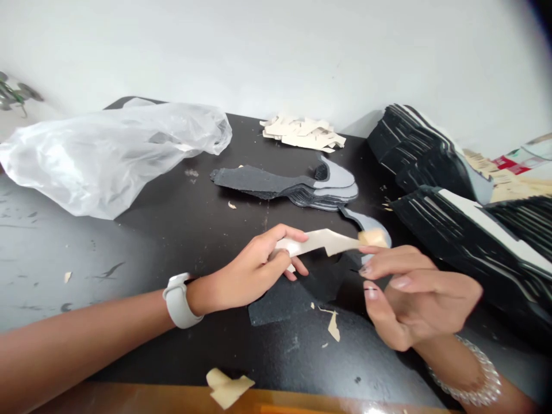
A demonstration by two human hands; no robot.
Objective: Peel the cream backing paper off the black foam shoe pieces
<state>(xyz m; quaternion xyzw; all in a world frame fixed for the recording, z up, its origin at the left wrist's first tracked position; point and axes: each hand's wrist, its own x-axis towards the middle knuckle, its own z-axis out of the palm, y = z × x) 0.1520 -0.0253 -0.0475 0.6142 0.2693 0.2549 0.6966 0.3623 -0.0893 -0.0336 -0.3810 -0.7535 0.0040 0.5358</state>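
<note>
My left hand [252, 265] pinches a narrow off-white strip [317, 240] between thumb and fingers, above the dark table. The strip points right, with a notch near its middle. At its far tip is a small curled tan scrap [373, 237], blurred. Close beside that tip, my right hand [420, 293] has its thumb apart from its fingers, and nothing shows between them. One right fingertip is at the strip's end; I cannot tell if it touches. Beneath the hands lies a flat dark fabric piece [280, 302], partly hidden. A grey-and-black cut piece [366, 223] lies just behind the tip.
A pile of dark cut pieces [276, 183] lies mid-table. Stacked black pieces [414, 149] fill the right side. Cream strips [302, 133] are heaped by the wall [276, 52]. A clear plastic bag [107, 155] lies back left. Paper scraps [228, 390] dot the table [194, 236].
</note>
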